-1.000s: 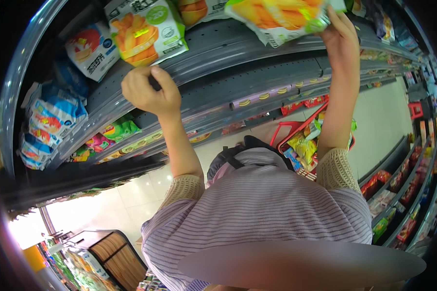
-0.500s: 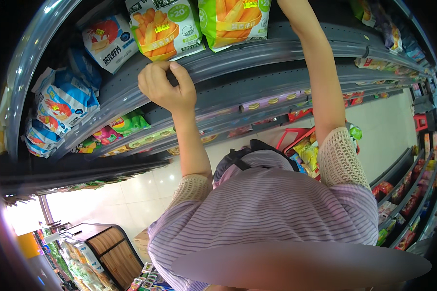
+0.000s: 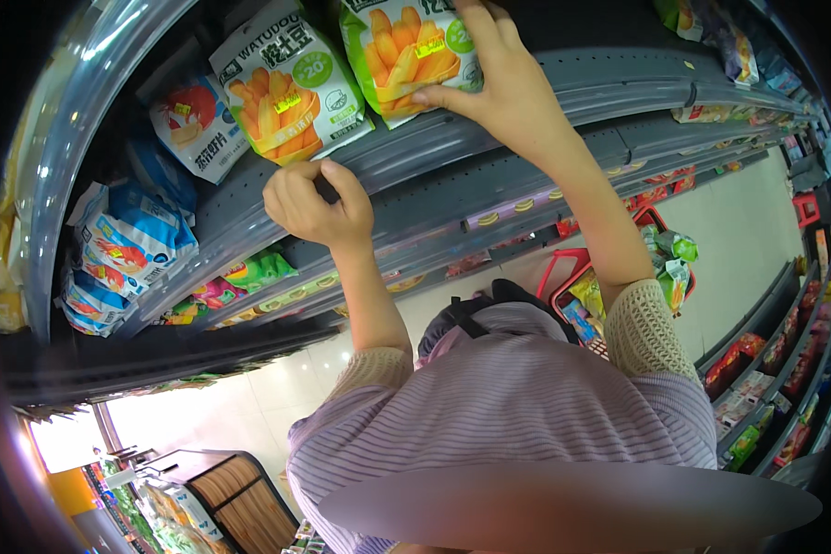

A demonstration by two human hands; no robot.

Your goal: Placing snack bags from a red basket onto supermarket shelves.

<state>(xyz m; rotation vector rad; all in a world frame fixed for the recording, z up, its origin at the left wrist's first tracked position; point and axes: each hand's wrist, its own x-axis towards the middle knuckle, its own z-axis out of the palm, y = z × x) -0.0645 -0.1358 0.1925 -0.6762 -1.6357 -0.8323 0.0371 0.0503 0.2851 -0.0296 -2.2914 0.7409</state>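
My right hand [image 3: 494, 78] grips the lower right part of a green and white bag of potato snacks [image 3: 406, 57], its thumb across the front and its fingers at the right side. The bag stands on the upper shelf [image 3: 609, 78]. Left of it leans a matching white and yellow bag of potato snacks [image 3: 291, 97]. Just below that bag, my left hand [image 3: 319, 201] is curled into a loose fist at the shelf's clear front rail, with nothing visible in it.
Blue and white shrimp chip bags [image 3: 134, 235] fill the shelf's left end. Lower shelves hold more packets [image 3: 258, 270]. Behind my body, a red shopping basket [image 3: 563, 277] with several packages stands on the pale floor. Another stocked shelf [image 3: 776, 369] runs along the right, a wood-panelled stand [image 3: 226, 503] lower left.
My right hand has come down and left onto the green and white bag, which now tilts. My left hand stays curled by the rail. The shelf sits lower in view.
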